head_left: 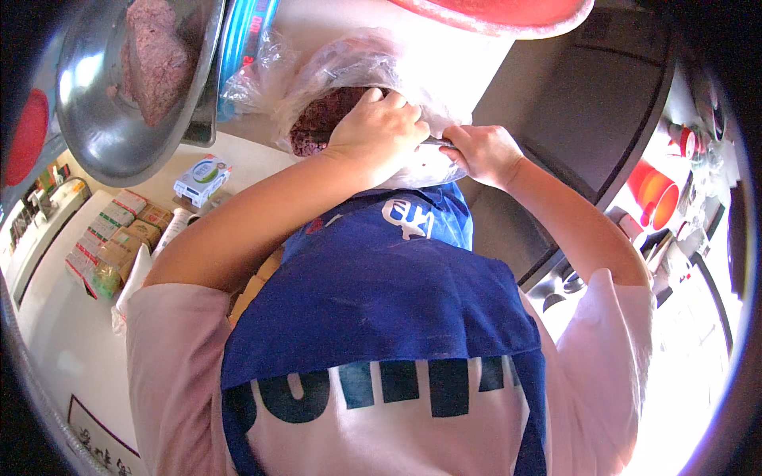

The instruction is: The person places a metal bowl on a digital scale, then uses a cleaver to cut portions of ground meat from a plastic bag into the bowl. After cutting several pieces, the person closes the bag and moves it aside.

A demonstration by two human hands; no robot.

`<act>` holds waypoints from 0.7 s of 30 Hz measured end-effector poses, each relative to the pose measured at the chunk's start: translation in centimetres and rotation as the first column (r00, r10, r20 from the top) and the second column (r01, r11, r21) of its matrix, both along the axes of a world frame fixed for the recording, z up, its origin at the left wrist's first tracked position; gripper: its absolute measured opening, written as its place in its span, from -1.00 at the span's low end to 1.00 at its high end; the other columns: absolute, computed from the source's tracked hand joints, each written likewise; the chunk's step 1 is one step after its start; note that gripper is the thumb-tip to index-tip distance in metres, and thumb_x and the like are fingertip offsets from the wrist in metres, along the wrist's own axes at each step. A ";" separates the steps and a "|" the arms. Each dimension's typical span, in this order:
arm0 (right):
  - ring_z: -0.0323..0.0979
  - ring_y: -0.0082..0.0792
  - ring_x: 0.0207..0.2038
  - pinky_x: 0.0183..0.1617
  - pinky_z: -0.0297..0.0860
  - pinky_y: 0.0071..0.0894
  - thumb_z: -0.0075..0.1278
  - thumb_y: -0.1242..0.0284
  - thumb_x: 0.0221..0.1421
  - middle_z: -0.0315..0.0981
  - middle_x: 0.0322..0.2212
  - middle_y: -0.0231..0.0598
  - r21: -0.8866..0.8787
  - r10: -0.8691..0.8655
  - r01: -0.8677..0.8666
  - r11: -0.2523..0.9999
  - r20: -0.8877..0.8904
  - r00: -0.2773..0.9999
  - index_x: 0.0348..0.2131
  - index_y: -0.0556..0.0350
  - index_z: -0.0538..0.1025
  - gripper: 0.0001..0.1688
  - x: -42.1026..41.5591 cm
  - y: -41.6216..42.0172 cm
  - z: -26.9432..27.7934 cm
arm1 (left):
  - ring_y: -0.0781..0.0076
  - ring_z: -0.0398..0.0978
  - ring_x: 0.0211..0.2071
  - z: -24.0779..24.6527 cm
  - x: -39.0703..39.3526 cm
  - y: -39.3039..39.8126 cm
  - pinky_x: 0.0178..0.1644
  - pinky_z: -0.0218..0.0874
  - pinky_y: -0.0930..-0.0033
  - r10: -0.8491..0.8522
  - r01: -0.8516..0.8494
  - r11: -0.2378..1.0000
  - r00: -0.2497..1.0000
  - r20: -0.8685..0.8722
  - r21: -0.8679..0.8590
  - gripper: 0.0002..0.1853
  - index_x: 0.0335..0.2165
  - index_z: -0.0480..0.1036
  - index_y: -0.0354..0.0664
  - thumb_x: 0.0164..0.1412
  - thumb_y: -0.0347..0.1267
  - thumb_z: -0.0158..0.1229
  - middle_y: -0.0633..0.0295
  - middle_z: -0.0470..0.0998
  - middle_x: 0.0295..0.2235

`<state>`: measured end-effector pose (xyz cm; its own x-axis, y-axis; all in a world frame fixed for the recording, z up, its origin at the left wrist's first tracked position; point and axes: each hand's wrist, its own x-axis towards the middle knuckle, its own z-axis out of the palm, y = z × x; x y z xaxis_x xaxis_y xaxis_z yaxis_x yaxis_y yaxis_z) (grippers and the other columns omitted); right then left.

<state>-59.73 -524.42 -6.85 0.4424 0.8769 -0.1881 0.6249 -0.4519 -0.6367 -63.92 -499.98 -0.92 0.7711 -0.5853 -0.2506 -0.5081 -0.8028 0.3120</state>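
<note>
A dark reddish-brown block of what looks like meat [324, 113] lies in an opened clear plastic bag [351, 59] on the white worktop, just in front of my body. Over the block's right part rests my left hand [384, 128], its fingers bent and their tips hidden. My right hand [485, 152] is closed around the end of a thin dark tool [439, 141], perhaps a knife. The tool runs toward the left hand, and most of it is out of sight beneath that hand. Part of the bag hangs down against my blue apron [381, 297].
A metal bowl [89, 131] with a lump of ground meat [158, 65] stands at upper left, beside a blue printed container [244, 47]. A red basin [506, 12] is at the top. To the right are a dark panel [553, 113] and an orange cup [661, 199]; boxes [119, 238] sit left.
</note>
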 end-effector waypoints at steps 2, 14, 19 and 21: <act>0.58 -0.07 -0.49 -0.41 0.51 -0.12 -0.08 0.11 0.36 0.52 -0.58 -0.19 -0.060 0.017 -0.016 0.998 0.020 1.000 -0.22 0.02 0.42 -0.64 0.1 0.4 0.8 | 0.32 0.45 -0.04 0.1 0.3 0.5 0.06 0.21 0.13 -0.012 0.011 1.000 0.999 0.033 0.012 -0.81 -0.27 0.57 0.00 0.21 -0.26 0.08 0.33 0.54 -0.21; 0.65 -0.08 -0.37 -0.31 0.56 -0.18 -0.09 0.39 0.32 0.62 -0.48 -0.09 -0.387 0.168 -0.143 0.911 0.031 0.985 -0.11 0.20 0.44 -0.75 1.0 6.7 10.4 | 0.21 0.42 -0.13 -1.1 0.0 6.2 0.04 0.20 0.05 -0.006 0.047 0.977 0.981 0.194 -0.208 -0.81 -0.34 0.56 0.12 -0.01 -0.26 0.34 0.38 0.48 -0.29; 0.66 -0.10 -0.33 -0.30 0.56 -0.17 -0.07 0.45 0.28 0.63 -0.44 -0.06 -0.392 0.191 -0.157 0.907 0.049 0.980 -0.08 0.20 0.46 -0.73 1.8 8.1 11.8 | 0.21 0.41 -0.15 -2.1 0.0 7.6 0.01 0.18 0.08 0.017 0.052 0.963 0.968 0.249 -0.266 -0.76 -0.28 0.57 0.20 0.00 -0.25 0.36 0.41 0.45 -0.31; 0.65 -0.08 -0.33 -0.29 0.56 -0.16 -0.08 0.41 0.30 0.63 -0.45 -0.06 -0.444 0.208 -0.174 0.879 0.029 0.978 -0.08 0.18 0.46 -0.73 2.2 7.7 11.4 | 0.22 0.40 -0.13 -2.0 -0.3 6.3 0.04 0.16 0.09 0.051 0.013 0.967 0.969 0.241 -0.256 -0.72 -0.23 0.56 0.23 0.02 -0.24 0.36 0.41 0.45 -0.28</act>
<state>-57.54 -516.70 4.52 0.3021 0.7824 -0.5445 0.7647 -0.5400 -0.3517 -64.26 -493.66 -2.89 0.8015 -0.5894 0.1009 -0.5794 -0.7236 0.3752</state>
